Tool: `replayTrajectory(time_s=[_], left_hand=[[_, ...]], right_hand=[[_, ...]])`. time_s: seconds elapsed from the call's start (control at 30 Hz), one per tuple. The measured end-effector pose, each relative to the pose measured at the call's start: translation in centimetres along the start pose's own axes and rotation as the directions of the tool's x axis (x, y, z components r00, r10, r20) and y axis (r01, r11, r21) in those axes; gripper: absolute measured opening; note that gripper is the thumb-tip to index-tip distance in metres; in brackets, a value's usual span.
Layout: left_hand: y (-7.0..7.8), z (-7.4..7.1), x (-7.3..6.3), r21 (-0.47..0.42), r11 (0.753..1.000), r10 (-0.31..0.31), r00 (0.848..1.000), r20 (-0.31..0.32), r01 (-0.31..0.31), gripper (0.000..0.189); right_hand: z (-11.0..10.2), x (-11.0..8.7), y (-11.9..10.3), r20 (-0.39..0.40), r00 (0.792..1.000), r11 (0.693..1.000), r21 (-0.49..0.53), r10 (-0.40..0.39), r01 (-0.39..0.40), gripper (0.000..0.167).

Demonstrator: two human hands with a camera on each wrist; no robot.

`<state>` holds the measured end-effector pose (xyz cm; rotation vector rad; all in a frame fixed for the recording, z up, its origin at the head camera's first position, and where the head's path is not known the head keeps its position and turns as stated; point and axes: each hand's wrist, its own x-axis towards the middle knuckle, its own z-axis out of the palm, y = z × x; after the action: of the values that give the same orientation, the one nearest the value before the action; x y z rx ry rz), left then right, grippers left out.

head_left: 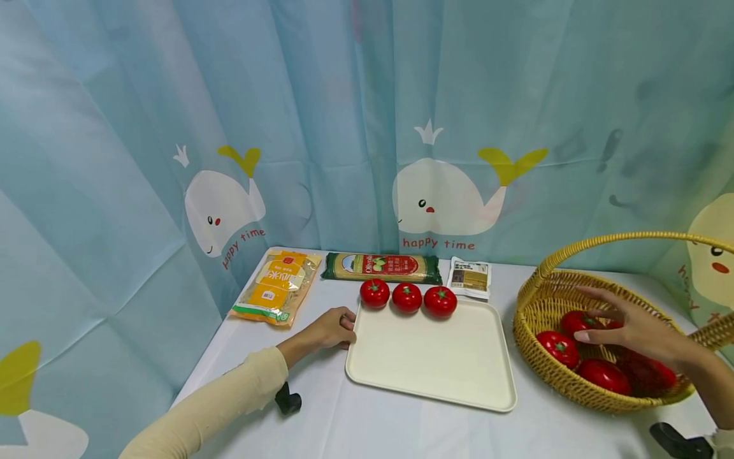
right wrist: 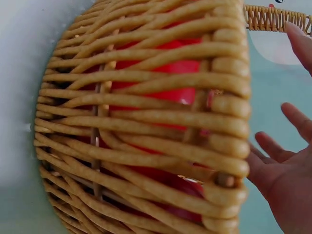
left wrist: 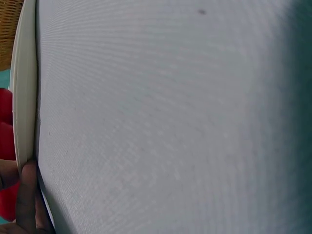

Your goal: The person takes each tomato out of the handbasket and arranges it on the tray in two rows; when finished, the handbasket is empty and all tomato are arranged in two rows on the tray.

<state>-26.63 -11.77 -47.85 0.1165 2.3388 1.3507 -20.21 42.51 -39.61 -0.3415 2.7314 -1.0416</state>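
A cream tray (head_left: 430, 357) lies on the table, and my left hand (head_left: 332, 328) pinches its left rim. In the left wrist view, fingers (left wrist: 25, 197) bracket the tray's edge (left wrist: 25, 97). Three red tomatoes sit in a row along the tray's far side: left tomato (head_left: 374, 294), middle tomato (head_left: 406, 298), right tomato (head_left: 440, 302). My right hand (head_left: 642, 328) hovers over the wicker basket (head_left: 536, 360) with fingers spread, close above a tomato (head_left: 576, 324). Several red tomatoes lie in the basket, partly hidden by this hand. In the right wrist view, the basket wall (right wrist: 146, 117) covers the tomatoes.
Behind the tray lie a long spaghetti pack (head_left: 381, 268) and a small white sachet (head_left: 469, 277). An orange and clear food bag (head_left: 278, 287) rests at the back left. The basket's tall handle (head_left: 619, 238) arches over the right side. A blue whale-print curtain (head_left: 344, 127) stands behind.
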Motion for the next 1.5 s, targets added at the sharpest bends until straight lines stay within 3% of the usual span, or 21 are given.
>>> replayTrajectory(time_s=[0.2,0.4,0.83,1.5], left_hand=[[0.0,0.0,0.0,0.001,1.0,-0.01,1.0,-0.003,0.01,0.044],[0.0,0.0,0.1,-0.003,1.0,-0.006,1.0,-0.001,0.006,0.043],[0.0,-0.1,0.0,0.002,1.0,0.005,1.0,0.004,-0.005,0.043],[0.0,0.0,0.1,0.017,1.0,0.0,1.0,0.0,0.0,0.042]], right_hand=[[-0.3,0.7,0.0,-0.052,0.999,0.998,-0.055,-0.002,-0.001,0.087],[-0.8,1.4,0.7,-0.064,0.997,0.996,-0.082,-0.045,0.04,0.078],[-2.8,2.6,1.3,-0.028,1.0,0.998,-0.06,0.012,-0.014,0.072],[-4.4,3.7,1.9,0.043,0.999,0.997,-0.083,0.003,0.001,0.063]])
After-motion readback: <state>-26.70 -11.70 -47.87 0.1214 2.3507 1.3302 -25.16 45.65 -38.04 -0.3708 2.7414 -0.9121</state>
